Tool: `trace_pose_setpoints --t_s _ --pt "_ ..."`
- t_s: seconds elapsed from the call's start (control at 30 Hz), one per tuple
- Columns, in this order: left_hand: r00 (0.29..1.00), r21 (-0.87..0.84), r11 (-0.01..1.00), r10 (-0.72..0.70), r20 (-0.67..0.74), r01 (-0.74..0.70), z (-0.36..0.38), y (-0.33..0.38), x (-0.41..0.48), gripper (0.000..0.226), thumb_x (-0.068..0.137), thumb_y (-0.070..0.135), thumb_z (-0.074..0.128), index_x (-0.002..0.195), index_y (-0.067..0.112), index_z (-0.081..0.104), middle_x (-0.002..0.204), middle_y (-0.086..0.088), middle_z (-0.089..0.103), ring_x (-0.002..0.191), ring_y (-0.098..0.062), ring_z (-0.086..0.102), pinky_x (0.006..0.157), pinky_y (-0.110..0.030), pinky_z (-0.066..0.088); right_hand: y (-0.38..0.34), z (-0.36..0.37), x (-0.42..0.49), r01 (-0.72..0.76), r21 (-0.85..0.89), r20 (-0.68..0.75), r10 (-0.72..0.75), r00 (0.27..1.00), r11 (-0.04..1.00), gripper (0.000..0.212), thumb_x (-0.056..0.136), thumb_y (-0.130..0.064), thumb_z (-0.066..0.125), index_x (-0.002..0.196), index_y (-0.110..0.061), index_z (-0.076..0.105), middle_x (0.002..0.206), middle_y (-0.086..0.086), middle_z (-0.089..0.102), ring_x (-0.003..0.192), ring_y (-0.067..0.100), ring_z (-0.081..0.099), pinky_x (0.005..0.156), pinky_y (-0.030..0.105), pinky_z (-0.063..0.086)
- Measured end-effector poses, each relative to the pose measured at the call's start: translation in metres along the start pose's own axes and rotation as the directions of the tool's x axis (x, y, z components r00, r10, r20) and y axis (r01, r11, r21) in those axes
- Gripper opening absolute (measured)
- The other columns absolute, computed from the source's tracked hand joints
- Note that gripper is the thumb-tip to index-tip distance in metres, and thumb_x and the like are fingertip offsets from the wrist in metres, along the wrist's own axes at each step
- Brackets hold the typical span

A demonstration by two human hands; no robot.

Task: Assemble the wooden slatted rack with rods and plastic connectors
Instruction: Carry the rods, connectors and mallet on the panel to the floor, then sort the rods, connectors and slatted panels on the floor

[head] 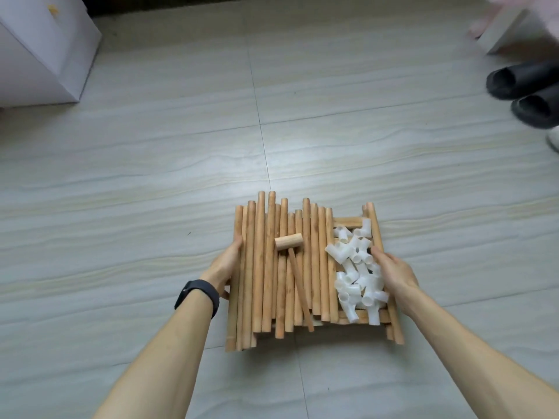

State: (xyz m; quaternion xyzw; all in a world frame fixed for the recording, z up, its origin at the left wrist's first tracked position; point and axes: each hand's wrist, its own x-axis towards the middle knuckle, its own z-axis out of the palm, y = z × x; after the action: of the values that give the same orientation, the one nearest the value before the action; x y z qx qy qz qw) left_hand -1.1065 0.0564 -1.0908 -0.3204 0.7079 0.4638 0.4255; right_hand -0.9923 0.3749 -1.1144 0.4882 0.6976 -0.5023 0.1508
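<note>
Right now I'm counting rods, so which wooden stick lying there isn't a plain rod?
The mallet lying atop the rods: it alone has a thick crosswise head and lies slanted.

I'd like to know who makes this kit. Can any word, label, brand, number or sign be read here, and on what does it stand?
None can be read.
The wooden rods, wooden mallet, white plastic connectors and slatted panels show no print.
The yellow mark on the white box is too blurred to read.
The black wristband shows nothing.
</note>
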Motion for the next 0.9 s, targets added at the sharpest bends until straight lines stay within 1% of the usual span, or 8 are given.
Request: trace_pose_setpoints --t_s 0.17,0.23,0.3,0.43,0.57,0.63,0.8,0.9 --pt "0.997 -0.002 0.998 0.068 0.024 -0.068 -0.001 -0.003 -0.007 0.074 0.097 0.069 0.039 0.154 0.024 0.034 0.154 -0.014 0.042 0.137 -0.040 0.042 0.112 -0.063 0.034 -0.001 -0.001 -0.002 0.085 -0.094 0.052 -0.081 0.995 0.992 0.061 0.095 -0.057 0.057 0.137 -0.012 0.059 0.138 0.006 0.059 0.120 0.025 0.054 0.097 0.039 0.044" --pt "0.991 0.022 0.991 0.132 0.025 -0.132 -0.005 -0.005 -0.015 0.069 0.100 0.063 0.040 0.156 0.023 0.032 0.159 -0.010 0.036 0.142 -0.037 0.037 0.115 -0.060 0.031 -0.002 -0.009 -0.011 0.131 -0.248 0.086 -0.113 0.990 0.960 0.066 0.095 -0.056 0.058 0.142 -0.010 0.052 0.145 0.009 0.055 0.124 0.025 0.052 0.103 0.041 0.042" --pt "0.970 0.169 0.955 0.244 0.023 -0.244 -0.013 -0.001 -0.025 0.066 0.103 0.053 0.043 0.158 0.018 0.029 0.162 -0.007 0.032 0.146 -0.034 0.034 0.117 -0.052 0.030 -0.009 -0.021 -0.021 0.174 -0.430 0.061 -0.164 0.985 0.886 0.076 0.095 -0.058 0.056 0.150 -0.008 0.041 0.153 0.010 0.046 0.137 0.029 0.046 0.108 0.041 0.039" --pt "0.901 0.582 0.721 0.430 0.048 -0.376 -0.029 0.015 -0.053 0.064 0.100 0.041 0.052 0.155 0.013 0.033 0.155 -0.009 0.043 0.140 -0.028 0.043 0.105 -0.035 0.038 -0.026 -0.032 -0.048 0.247 -0.665 0.033 -0.303 0.953 0.705 0.076 0.093 -0.060 0.053 0.149 -0.010 0.042 0.151 0.012 0.048 0.138 0.034 0.045 0.108 0.045 0.043" --pt "0.832 0.703 0.553 0.546 0.100 -0.447 -0.026 0.019 -0.084 0.062 0.099 0.037 0.051 0.154 0.014 0.035 0.149 -0.011 0.049 0.133 -0.026 0.049 0.095 -0.030 0.039 -0.029 -0.013 -0.080 0.327 -0.813 0.117 -0.416 0.902 0.482 0.063 0.097 -0.053 0.045 0.146 -0.014 0.043 0.146 0.011 0.050 0.134 0.033 0.043 0.104 0.046 0.045" --pt "0.791 0.731 0.482 0.598 0.130 -0.484 -0.016 0.013 -0.092 0.063 0.097 0.037 0.054 0.154 0.017 0.035 0.150 -0.011 0.047 0.130 -0.026 0.052 0.098 -0.031 0.044 -0.028 0.004 -0.094 0.382 -0.822 0.160 -0.472 0.867 0.422 0.059 0.097 -0.052 0.045 0.144 -0.016 0.045 0.144 0.009 0.050 0.131 0.029 0.045 0.102 0.044 0.047" --pt "0.795 0.844 0.363 0.596 0.115 -0.395 0.015 -0.033 -0.090 0.063 0.097 0.039 0.057 0.152 0.018 0.034 0.154 -0.011 0.038 0.136 -0.029 0.044 0.107 -0.044 0.047 -0.016 0.060 -0.122 0.506 -0.760 0.259 -0.524 0.812 0.408 0.056 0.096 -0.058 0.048 0.137 -0.019 0.050 0.135 0.004 0.057 0.124 0.023 0.053 0.099 0.043 0.051" --pt "0.821 0.878 0.384 0.571 0.017 -0.286 0.022 -0.056 -0.076 0.057 0.097 0.045 0.054 0.143 0.017 0.038 0.148 -0.012 0.041 0.131 -0.032 0.046 0.102 -0.047 0.049 -0.009 0.092 -0.135 0.541 -0.758 0.332 -0.498 0.801 0.364 0.057 0.098 -0.060 0.046 0.136 -0.017 0.047 0.129 0.005 0.060 0.116 0.025 0.059 0.092 0.041 0.053"
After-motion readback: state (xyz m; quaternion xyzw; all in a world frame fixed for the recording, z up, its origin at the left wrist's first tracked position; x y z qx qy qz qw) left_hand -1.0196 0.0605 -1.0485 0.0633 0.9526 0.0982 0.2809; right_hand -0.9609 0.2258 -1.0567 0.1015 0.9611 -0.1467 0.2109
